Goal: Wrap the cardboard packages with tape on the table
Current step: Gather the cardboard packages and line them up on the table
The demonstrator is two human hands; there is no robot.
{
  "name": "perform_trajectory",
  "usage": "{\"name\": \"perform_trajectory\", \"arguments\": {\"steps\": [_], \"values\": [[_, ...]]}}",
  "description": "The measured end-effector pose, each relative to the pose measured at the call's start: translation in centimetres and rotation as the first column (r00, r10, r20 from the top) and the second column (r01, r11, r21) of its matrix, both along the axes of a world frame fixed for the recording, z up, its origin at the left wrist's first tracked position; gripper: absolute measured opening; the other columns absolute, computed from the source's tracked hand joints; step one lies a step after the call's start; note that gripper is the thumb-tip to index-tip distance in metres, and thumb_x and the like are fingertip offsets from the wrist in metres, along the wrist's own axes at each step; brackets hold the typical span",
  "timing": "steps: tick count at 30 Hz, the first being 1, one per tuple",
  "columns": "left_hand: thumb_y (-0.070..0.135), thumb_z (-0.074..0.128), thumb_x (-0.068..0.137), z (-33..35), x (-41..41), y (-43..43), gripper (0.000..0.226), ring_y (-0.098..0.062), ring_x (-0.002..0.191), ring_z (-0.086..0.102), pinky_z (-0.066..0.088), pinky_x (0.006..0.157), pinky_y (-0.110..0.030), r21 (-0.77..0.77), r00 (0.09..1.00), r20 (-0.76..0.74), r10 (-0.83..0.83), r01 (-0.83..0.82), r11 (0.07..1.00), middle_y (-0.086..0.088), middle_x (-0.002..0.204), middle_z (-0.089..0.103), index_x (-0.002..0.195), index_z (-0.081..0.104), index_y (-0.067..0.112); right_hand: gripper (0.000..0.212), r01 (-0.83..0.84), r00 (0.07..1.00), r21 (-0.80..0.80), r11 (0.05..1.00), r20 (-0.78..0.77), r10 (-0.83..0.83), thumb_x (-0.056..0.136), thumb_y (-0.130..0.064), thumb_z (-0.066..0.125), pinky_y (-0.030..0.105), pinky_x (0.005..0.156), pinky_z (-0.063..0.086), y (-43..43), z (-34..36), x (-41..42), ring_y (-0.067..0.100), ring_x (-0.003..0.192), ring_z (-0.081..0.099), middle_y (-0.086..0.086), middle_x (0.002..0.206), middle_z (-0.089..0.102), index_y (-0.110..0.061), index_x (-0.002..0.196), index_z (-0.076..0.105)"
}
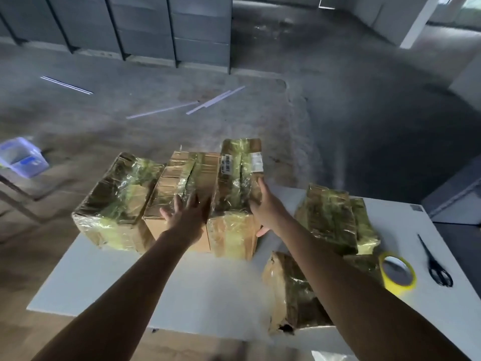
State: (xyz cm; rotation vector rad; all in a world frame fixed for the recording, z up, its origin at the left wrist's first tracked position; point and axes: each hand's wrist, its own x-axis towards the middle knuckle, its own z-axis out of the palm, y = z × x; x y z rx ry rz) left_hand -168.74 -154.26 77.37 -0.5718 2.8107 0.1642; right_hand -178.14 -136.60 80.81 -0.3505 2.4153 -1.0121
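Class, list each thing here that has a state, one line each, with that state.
Left hand: open, flat on middle package.
Right hand: pressing labelled package side.
Left package: tape-wrapped.
Tape roll: lying flat, untouched.
Scissors: closed, on table.

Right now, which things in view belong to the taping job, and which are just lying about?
Job: labelled package, right hand against its side; middle package, left hand flat on it; left package; far-right package; near package; yellow tape roll; scissors; white table.
Lying about: plastic container left of the table; white strips on the floor.
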Motion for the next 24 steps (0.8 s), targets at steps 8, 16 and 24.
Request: {"name": "perform_trajectory", "arguments": {"steps": [8,16,24], "values": [[0.008,0.064,0.084,3.5,-1.1,0.7,0.068,-0.039,0.14,0.024,0.03,0.107,-0.064,0.266,0.986,-0.156,0.054,-0.011,0.964,-0.016,0.152,0.024,0.143,0.03,0.009,0.067,-0.079,0.997,0.077,0.994,-0.012,0.081,0.1,-0.054,0.032,0.054,0.076,0.057,0.9,1.6,-0.1,0.045,0.107,0.06,0.024,0.141,0.046,-0.035,0.152,-0.004],[0.004,0.046,0.084,9.5,-5.0,11.9,0.036,-0.028,0.115,0.048,0.046,0.086,-0.037,0.251,0.766,-0.637,-0.085,0.31,0.917,-0.013,0.121,0.053,0.119,0.057,0.007,0.053,-0.051,0.987,0.24,0.969,-0.138,0.086,0.103,-0.038,0.032,0.039,0.093,0.048,5.9,2.3,-3.2,0.031,0.121,0.053,0.016,0.146,0.042,-0.014,0.15,0.026],[0.007,0.043,0.095,5.1,-9.2,22.2,0.04,-0.026,0.109,0.054,0.046,0.081,-0.032,0.624,0.991,-0.129,-0.044,0.116,0.773,-0.015,0.128,0.052,0.135,0.042,0.005,0.039,0.162,0.974,0.549,0.82,-0.22,-0.045,0.094,-0.017,0.049,0.041,0.094,0.05,17.2,-2.9,-7.1,0.032,0.117,0.053,0.015,0.132,0.052,-0.011,0.132,0.048]]}}
